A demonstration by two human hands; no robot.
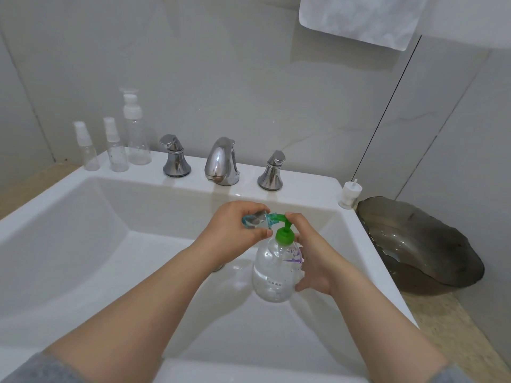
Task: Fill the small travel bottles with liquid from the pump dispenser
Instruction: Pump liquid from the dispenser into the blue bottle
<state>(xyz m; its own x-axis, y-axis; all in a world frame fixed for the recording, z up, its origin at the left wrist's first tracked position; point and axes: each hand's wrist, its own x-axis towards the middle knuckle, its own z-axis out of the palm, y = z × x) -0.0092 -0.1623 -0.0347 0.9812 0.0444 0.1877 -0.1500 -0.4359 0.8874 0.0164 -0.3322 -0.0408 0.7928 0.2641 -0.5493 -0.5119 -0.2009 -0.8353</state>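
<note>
A white rectangular sink (304, 186) is filling most of the view, with both bare forearms reaching in over its basin. A white towel (359, 17) is hanging on the wall at top right. A dark glass bowl (420, 244) is sitting on the speckled counter just beside the sink's right edge.

The clear pump dispenser (273, 272) is being held upright over the basin, partly filled with clear liquid. The right hand (312, 258) is gripping it from the right: the thumb is pressing against its lower side, the forefinger is lying on top of the green pump head (284, 236), and the other fingers are hiding behind the body.

The left hand (235, 230) is reaching in from the left, level with the pump's nozzle.

A chrome faucet spout (221, 161) is standing on the back ledge between two chrome handles (175, 157). At the ledge's left end a tall clear pump bottle (137, 139) and two small spray bottles (87, 150) are standing upright, close together. A white pump cap (349, 194) is resting on the sink's right rear corner.

The small travel bottle (255, 220), clear with a teal tint, is lying nearly level in the left hand, fingers curled over it and the thumb pinching from below. Its open mouth is meeting the green nozzle.
</note>
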